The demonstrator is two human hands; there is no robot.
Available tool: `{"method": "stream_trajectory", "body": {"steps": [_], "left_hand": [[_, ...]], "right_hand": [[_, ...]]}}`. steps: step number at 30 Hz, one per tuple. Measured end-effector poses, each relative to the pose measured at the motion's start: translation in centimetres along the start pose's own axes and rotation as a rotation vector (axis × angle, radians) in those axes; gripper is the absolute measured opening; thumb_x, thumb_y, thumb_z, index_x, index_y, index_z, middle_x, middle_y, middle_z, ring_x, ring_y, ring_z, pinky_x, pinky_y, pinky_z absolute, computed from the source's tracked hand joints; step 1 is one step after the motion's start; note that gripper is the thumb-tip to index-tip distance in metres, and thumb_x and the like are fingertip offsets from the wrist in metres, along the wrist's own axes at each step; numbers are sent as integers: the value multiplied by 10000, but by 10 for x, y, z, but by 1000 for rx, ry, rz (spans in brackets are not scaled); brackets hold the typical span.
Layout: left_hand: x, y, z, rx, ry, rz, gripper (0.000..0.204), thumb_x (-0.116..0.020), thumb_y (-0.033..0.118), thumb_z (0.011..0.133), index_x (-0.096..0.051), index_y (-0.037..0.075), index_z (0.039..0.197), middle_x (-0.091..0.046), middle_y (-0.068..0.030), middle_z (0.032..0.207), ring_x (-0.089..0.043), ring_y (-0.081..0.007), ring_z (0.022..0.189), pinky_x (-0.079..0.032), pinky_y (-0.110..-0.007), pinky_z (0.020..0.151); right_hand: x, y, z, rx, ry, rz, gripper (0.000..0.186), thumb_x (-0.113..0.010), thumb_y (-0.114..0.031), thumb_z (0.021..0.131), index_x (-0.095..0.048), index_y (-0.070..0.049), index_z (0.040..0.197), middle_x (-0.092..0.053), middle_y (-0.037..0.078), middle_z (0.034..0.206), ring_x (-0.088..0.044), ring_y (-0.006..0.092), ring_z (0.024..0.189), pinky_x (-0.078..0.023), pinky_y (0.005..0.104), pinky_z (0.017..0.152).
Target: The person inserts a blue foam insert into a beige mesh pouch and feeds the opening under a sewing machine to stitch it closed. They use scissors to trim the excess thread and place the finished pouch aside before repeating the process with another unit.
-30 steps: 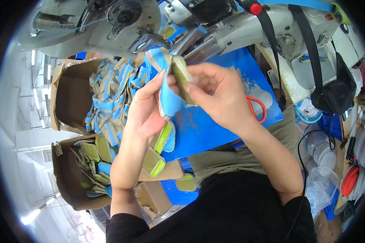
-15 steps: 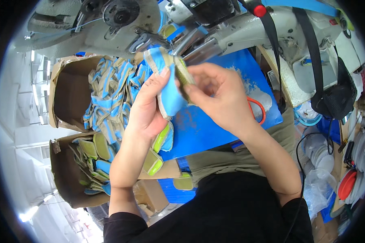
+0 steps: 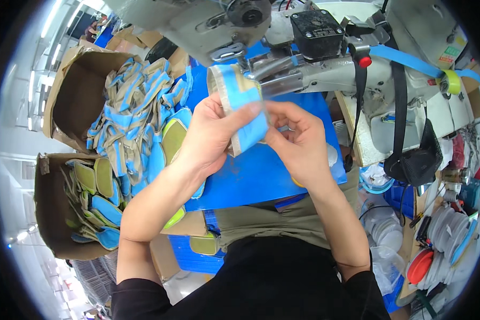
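A blue fabric piece with beige edges [image 3: 252,133] is held up just below the head of a sewing machine [image 3: 242,16], its upper part beside the metal guide. My left hand [image 3: 212,133] grips its left side, thumb across the blue face. My right hand [image 3: 300,140] is closed at its right edge, thumb and index finger bent together there. The fingertips behind the cloth are hidden. Below both hands lies a blue work surface [image 3: 240,184].
Left of my hands, blue and beige strips [image 3: 138,112] lie heaped beside an upper cardboard box [image 3: 72,114]. A lower box [image 3: 50,205] holds several green and blue padded pieces [image 3: 104,210]. On the right are a black strap [image 3: 398,112] and stacked white discs [image 3: 445,229].
My view has shifted, showing more of the machine. The fabric piece is turned so its blue face shows broadly; the green side seen before is mostly hidden. Both hands still hold it.
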State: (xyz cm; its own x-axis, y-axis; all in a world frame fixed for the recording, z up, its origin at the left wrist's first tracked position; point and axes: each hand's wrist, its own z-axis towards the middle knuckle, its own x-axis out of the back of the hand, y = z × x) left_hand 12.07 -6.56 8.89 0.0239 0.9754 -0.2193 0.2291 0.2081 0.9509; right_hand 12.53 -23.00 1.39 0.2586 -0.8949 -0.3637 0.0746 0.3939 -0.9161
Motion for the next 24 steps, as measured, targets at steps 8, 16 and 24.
{"method": "stream_trajectory", "body": {"steps": [8,16,24], "left_hand": [[-2,4,-1,37,-7,11,191,-763,113,963,-692,20,1115,-768,-72,1005,-736,-122,853,-604,-282,772],[5,5,5,43,9,27,190,-740,60,952,-691,-18,1118,-754,-94,998,-726,-141,854,-607,-297,746],[7,8,4,-26,26,10,215,-763,95,951,-693,0,1131,-760,-82,1015,-729,-129,861,-609,-292,761]], "right_hand": [[1,-7,0,-7,-37,-79,394,-668,59,865,-709,-5,1252,-646,29,1019,-621,83,939,-561,227,704],[-8,-9,1,-36,-29,68,365,-668,69,911,-695,16,1271,-685,29,1045,-657,74,939,-560,224,720],[-4,-22,4,-77,-36,54,316,-699,41,897,-712,47,1212,-726,38,939,-663,66,847,-567,229,710]]}}
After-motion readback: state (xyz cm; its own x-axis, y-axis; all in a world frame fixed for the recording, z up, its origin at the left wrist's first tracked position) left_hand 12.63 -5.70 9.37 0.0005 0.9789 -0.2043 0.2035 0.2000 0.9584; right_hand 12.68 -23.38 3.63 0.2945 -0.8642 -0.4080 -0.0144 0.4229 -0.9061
